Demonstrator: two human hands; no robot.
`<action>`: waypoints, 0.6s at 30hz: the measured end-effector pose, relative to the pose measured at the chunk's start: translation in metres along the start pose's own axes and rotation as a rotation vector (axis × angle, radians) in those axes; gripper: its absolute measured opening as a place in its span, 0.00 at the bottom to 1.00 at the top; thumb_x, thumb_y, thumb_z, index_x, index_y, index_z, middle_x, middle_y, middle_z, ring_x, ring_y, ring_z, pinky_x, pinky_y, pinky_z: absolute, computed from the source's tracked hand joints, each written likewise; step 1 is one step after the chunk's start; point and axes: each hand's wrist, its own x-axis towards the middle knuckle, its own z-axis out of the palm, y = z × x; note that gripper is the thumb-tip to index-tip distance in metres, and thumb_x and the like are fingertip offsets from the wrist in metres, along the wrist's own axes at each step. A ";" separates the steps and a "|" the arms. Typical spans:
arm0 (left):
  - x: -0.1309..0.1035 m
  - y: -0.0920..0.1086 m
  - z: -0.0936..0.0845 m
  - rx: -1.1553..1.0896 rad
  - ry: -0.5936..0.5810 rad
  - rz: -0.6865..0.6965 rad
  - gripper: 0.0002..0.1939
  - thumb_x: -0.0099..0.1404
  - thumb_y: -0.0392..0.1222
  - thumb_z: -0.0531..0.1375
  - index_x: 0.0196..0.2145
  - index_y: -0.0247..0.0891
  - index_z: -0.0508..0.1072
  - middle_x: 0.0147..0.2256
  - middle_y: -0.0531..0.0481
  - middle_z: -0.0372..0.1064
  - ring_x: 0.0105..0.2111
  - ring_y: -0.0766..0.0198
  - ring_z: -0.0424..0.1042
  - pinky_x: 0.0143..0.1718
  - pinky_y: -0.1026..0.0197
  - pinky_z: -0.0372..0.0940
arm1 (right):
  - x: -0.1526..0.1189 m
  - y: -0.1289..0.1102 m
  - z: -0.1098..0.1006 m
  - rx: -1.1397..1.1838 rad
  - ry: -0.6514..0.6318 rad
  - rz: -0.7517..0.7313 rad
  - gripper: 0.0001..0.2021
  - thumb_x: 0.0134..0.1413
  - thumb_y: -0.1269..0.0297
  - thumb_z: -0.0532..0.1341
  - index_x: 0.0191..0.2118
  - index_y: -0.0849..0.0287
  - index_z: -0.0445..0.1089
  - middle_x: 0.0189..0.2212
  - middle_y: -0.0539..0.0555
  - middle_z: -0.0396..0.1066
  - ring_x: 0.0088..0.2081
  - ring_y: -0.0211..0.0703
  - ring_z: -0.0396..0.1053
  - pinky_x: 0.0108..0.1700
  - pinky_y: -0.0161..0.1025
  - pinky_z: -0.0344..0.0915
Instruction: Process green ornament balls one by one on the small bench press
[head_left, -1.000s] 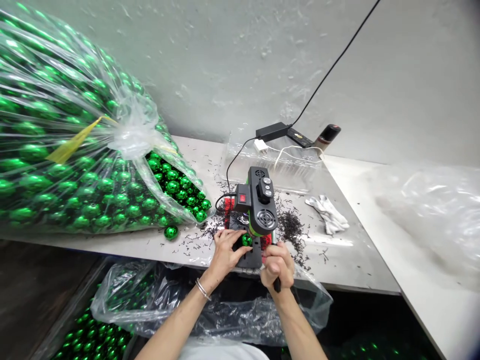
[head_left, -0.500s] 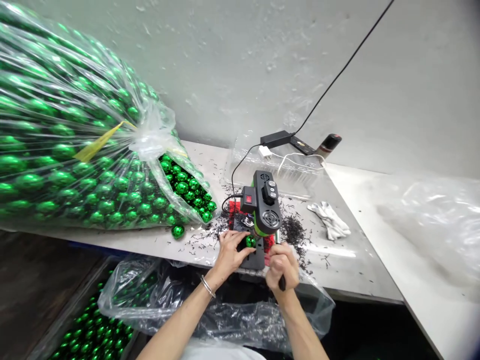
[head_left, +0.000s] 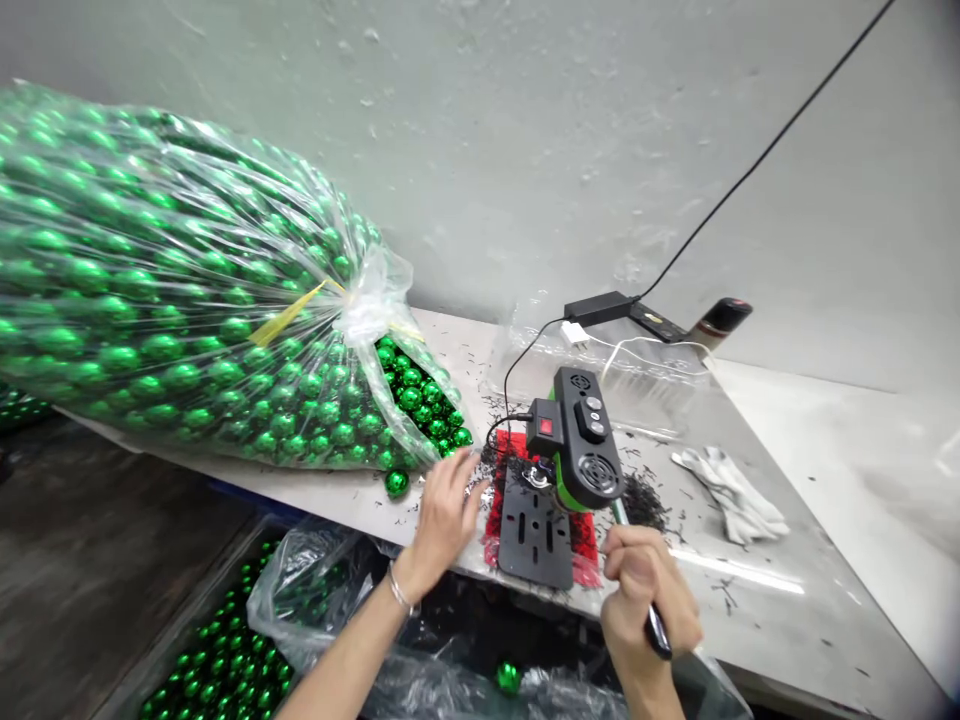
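Observation:
My right hand [head_left: 646,590] is closed round the black-ended lever [head_left: 658,635] of a small black-and-green bench drill press [head_left: 589,440]. Its flat slotted base plate [head_left: 535,540] has no ball on it. To the left of the plate, my left hand [head_left: 446,510] is open, fingers stretched towards the bag's mouth, with nothing visible in it. A shiny green ball [head_left: 397,483] rests on the table beside that hand. Another green ball [head_left: 508,677] appears below the table's front edge, over clear plastic sheeting. More green balls [head_left: 424,395] show in the bag's mouth.
A huge clear bag [head_left: 187,300] of green balls fills the left. Below stands a bin with green balls [head_left: 217,640], draped in plastic. White gloves [head_left: 731,492], black shavings [head_left: 641,498], a power adapter [head_left: 598,308] and a dark-capped bottle [head_left: 721,320] lie around the press.
My left hand has let go of the green ball on the plate and moved left towards the bag. A green ball now shows below the table edge. My right hand stays on the lever.

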 end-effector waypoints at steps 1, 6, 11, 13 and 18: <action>0.020 -0.006 0.000 0.088 -0.025 -0.054 0.17 0.75 0.40 0.49 0.55 0.34 0.70 0.52 0.35 0.72 0.53 0.50 0.70 0.52 0.47 0.64 | -0.001 0.000 0.000 0.003 -0.004 -0.004 0.15 0.60 0.80 0.52 0.24 0.58 0.59 0.22 0.48 0.61 0.27 0.36 0.65 0.30 0.36 0.60; 0.083 -0.015 0.005 0.462 -0.387 -0.146 0.13 0.71 0.38 0.54 0.39 0.29 0.76 0.35 0.34 0.76 0.39 0.47 0.74 0.44 0.49 0.63 | 0.000 -0.002 -0.003 -0.004 -0.037 -0.005 0.14 0.59 0.80 0.51 0.25 0.58 0.58 0.22 0.47 0.61 0.28 0.36 0.66 0.30 0.36 0.61; 0.081 -0.015 0.010 0.474 -0.423 -0.081 0.11 0.69 0.39 0.57 0.37 0.27 0.76 0.36 0.33 0.75 0.41 0.46 0.73 0.48 0.47 0.62 | 0.000 -0.003 -0.004 -0.016 -0.042 -0.018 0.14 0.59 0.80 0.51 0.25 0.58 0.59 0.21 0.47 0.61 0.27 0.36 0.66 0.30 0.35 0.61; 0.077 -0.018 0.008 0.428 -0.399 -0.077 0.11 0.68 0.40 0.58 0.39 0.28 0.75 0.38 0.34 0.73 0.42 0.47 0.73 0.49 0.47 0.63 | 0.000 -0.003 -0.003 -0.021 -0.042 -0.018 0.14 0.59 0.80 0.51 0.25 0.58 0.59 0.21 0.47 0.61 0.27 0.36 0.66 0.29 0.35 0.61; 0.069 -0.029 -0.011 -0.131 -0.150 -0.240 0.14 0.65 0.44 0.60 0.46 0.36 0.73 0.45 0.42 0.70 0.37 0.59 0.72 0.40 0.56 0.68 | 0.002 -0.003 -0.003 -0.024 -0.052 -0.017 0.14 0.59 0.79 0.51 0.25 0.57 0.59 0.21 0.47 0.61 0.27 0.36 0.67 0.30 0.35 0.62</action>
